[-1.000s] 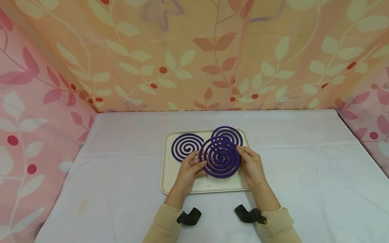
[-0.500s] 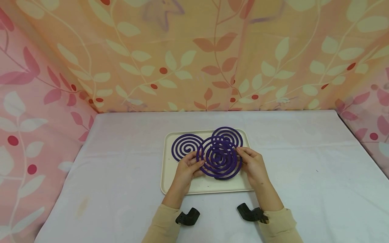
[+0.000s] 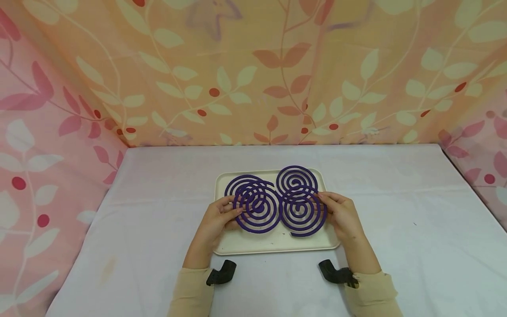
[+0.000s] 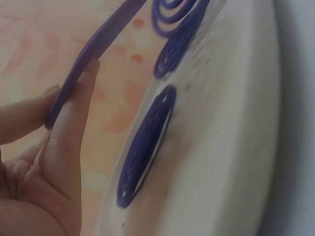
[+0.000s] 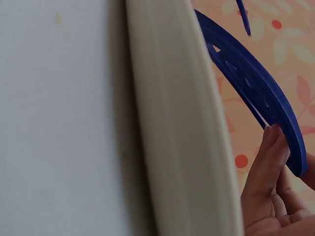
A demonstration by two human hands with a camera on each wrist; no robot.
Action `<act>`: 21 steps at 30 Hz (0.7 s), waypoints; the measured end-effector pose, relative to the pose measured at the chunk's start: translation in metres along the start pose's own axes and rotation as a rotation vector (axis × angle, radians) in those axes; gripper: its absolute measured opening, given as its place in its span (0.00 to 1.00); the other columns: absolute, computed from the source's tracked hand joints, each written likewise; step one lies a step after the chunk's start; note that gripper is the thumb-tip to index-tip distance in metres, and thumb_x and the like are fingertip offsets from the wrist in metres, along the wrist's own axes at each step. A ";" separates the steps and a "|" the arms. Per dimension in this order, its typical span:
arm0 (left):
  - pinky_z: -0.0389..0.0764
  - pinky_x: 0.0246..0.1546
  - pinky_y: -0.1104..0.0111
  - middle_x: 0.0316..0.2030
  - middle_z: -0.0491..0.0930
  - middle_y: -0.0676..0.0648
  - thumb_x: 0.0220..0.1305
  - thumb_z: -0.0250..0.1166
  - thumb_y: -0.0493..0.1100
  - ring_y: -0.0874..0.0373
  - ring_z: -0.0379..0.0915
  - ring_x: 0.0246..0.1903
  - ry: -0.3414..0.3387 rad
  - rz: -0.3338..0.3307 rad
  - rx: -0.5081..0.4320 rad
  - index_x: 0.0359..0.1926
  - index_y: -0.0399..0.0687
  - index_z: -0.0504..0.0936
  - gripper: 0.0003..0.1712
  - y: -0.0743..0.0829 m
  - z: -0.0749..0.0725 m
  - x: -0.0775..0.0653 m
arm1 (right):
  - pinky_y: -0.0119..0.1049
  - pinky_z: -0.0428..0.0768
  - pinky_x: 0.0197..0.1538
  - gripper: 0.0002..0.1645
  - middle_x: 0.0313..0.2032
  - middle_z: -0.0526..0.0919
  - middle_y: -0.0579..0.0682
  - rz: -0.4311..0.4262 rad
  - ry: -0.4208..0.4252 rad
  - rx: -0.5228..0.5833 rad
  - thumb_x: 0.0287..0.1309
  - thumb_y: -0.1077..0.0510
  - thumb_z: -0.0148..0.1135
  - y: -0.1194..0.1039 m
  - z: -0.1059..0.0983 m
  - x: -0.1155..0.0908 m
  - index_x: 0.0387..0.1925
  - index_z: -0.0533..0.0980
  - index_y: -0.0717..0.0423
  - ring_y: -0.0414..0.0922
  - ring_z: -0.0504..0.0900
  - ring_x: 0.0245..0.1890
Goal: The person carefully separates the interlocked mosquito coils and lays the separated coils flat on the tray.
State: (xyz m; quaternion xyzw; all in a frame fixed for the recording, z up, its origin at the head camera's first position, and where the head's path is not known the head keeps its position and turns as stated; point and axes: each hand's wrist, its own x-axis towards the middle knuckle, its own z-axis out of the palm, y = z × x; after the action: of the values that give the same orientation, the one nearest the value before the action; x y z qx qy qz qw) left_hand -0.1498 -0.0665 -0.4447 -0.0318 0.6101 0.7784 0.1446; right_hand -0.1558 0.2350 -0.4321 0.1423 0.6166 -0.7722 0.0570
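Note:
In the head view my left hand pinches the edge of a purple mosquito coil between thumb and fingers, above the tray. My right hand pinches the outer edge of a second mosquito coil to its right. The two held coils lie side by side in this view, their rims meeting. Behind them, one coil at the tray's left is partly covered by the left-held one, and another coil sits at the back right. In the left wrist view, a flat coil lies on the tray.
The cream tray has a raised rim and a few dark crumbs. It stands on a white cloth-covered table. A floral curtain closes off the back and sides. Black mounts are strapped at both wrists.
The two held coils, overlapped as a stack before, have come apart. My left hand has moved left with one, and my right hand slightly right with the other.

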 end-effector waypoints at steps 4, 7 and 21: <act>0.83 0.32 0.68 0.42 0.81 0.34 0.62 0.56 0.25 0.58 0.82 0.33 -0.051 -0.001 0.076 0.56 0.23 0.66 0.21 0.005 -0.012 -0.002 | 0.25 0.78 0.30 0.18 0.26 0.83 0.40 -0.010 0.005 -0.017 0.63 0.64 0.56 -0.002 -0.006 0.001 0.23 0.83 0.43 0.33 0.79 0.26; 0.83 0.32 0.69 0.42 0.81 0.35 0.62 0.57 0.26 0.59 0.81 0.32 -0.060 -0.025 0.144 0.59 0.25 0.65 0.24 0.008 -0.020 -0.004 | 0.24 0.78 0.32 0.15 0.27 0.83 0.40 -0.004 -0.004 -0.038 0.63 0.63 0.58 -0.002 -0.010 0.001 0.25 0.83 0.44 0.33 0.79 0.28; 0.83 0.36 0.66 0.44 0.80 0.32 0.61 0.60 0.29 0.54 0.80 0.37 -0.238 -0.087 0.408 0.59 0.23 0.65 0.27 0.011 -0.046 -0.012 | 0.26 0.80 0.30 0.08 0.28 0.83 0.42 -0.052 -0.219 -0.207 0.62 0.66 0.57 0.001 -0.016 0.001 0.35 0.82 0.59 0.34 0.79 0.27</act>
State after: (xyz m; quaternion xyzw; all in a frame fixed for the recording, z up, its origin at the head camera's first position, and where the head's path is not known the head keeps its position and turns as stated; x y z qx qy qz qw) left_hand -0.1474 -0.1152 -0.4433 0.0637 0.7313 0.6304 0.2525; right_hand -0.1546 0.2504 -0.4363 0.0345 0.6864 -0.7168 0.1182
